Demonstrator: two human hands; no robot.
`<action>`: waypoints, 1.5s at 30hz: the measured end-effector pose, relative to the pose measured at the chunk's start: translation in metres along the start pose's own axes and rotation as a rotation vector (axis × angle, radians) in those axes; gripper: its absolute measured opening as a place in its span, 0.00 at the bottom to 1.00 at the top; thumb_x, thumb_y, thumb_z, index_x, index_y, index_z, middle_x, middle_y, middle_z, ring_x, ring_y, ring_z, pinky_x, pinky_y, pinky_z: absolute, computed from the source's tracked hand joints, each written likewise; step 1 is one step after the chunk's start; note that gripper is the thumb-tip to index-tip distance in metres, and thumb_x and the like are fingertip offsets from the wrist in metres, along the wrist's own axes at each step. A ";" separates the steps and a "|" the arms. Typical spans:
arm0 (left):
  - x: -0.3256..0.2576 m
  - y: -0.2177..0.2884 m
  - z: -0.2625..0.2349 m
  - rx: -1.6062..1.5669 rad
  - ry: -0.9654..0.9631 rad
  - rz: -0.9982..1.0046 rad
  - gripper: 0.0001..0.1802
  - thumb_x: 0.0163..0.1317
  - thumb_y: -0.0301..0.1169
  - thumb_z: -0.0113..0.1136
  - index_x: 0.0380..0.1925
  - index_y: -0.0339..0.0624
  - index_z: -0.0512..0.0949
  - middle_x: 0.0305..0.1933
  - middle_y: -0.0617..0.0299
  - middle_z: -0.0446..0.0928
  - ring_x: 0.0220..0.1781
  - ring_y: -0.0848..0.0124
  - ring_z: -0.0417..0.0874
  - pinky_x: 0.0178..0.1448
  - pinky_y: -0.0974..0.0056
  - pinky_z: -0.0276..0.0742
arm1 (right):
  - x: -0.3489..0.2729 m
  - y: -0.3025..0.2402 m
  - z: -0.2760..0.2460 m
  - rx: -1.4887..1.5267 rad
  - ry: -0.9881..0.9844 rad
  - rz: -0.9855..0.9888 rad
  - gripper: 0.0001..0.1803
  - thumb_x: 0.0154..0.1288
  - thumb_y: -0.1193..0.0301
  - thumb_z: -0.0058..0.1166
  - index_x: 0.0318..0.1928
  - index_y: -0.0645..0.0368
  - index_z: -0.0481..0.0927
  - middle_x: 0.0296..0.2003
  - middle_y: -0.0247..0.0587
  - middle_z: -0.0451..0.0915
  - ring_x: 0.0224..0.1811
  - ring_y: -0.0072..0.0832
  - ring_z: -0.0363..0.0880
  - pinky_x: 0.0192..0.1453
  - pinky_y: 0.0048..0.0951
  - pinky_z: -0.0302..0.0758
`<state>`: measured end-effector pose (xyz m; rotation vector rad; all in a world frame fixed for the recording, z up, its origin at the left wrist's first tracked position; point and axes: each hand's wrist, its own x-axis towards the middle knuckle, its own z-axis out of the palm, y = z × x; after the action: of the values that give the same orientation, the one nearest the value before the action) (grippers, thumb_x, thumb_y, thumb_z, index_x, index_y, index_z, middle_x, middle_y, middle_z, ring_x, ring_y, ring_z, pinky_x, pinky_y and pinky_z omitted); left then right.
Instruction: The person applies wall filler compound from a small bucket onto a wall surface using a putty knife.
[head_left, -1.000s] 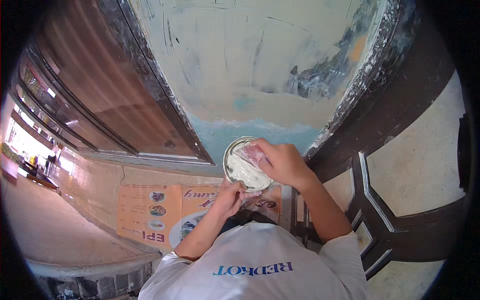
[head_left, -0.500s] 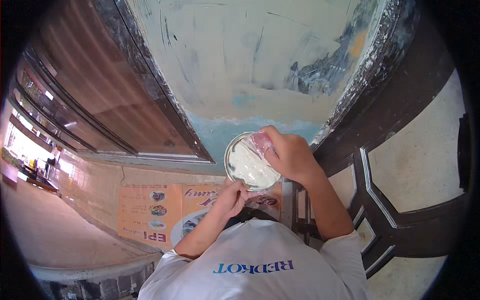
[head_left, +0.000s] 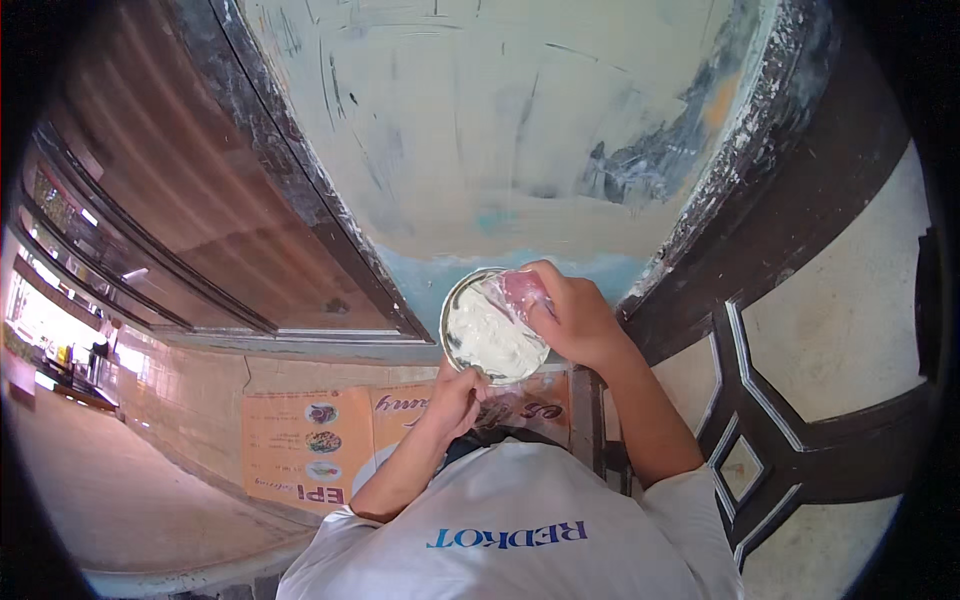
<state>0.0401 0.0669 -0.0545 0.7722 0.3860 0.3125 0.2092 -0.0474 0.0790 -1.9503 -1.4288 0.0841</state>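
My left hand is closed on the near rim of a round can, thumb over the edge. Thick white paste, like putty, fills the can, and greyish wall shows along its left side. In my right hand is a flat pinkish-red scraper, smeared with white. Its blade reaches over the can's far right rim into the paste; part of it is hidden by my fingers. Straight ahead stands a wall panel with pale patchy coating, dark scuffs and a light blue band low down.
Dark, paint-flecked frames edge the panel, with a brown window at left. Dark lattice panelling stands at right. An orange printed banner lies on the floor below my hands. A low ledge curves at lower left.
The can and both hands have shifted slightly left in the picture. The scraper stays at the can's far right rim, and the paste's surface looks more ridged.
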 end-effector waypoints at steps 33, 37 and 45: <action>-0.005 0.011 0.036 -0.336 -0.177 -0.073 0.34 0.53 0.22 0.46 0.64 0.29 0.58 0.62 0.43 0.70 0.58 0.50 0.77 0.58 0.46 0.80 | -0.038 0.015 -0.022 0.189 0.318 0.042 0.17 0.66 0.67 0.54 0.52 0.60 0.70 0.25 0.48 0.78 0.25 0.38 0.79 0.31 0.34 0.74; -0.005 0.015 0.032 -0.341 -0.188 -0.077 0.35 0.53 0.22 0.47 0.64 0.29 0.58 0.62 0.42 0.70 0.58 0.50 0.77 0.55 0.46 0.81 | -0.048 0.028 -0.026 0.507 0.385 0.091 0.18 0.70 0.64 0.54 0.52 0.62 0.69 0.34 0.38 0.80 0.36 0.19 0.77 0.41 0.25 0.75; -0.007 0.024 0.034 -0.328 -0.208 -0.038 0.36 0.53 0.24 0.48 0.66 0.30 0.55 0.64 0.41 0.67 0.58 0.47 0.76 0.55 0.44 0.81 | -0.054 0.047 -0.025 0.831 0.430 0.014 0.15 0.70 0.69 0.53 0.54 0.60 0.71 0.43 0.38 0.80 0.45 0.20 0.76 0.52 0.26 0.72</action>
<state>0.0457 0.0591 -0.0137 0.4695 0.1470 0.2491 0.2373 -0.1131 0.0527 -1.1926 -0.8840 0.2119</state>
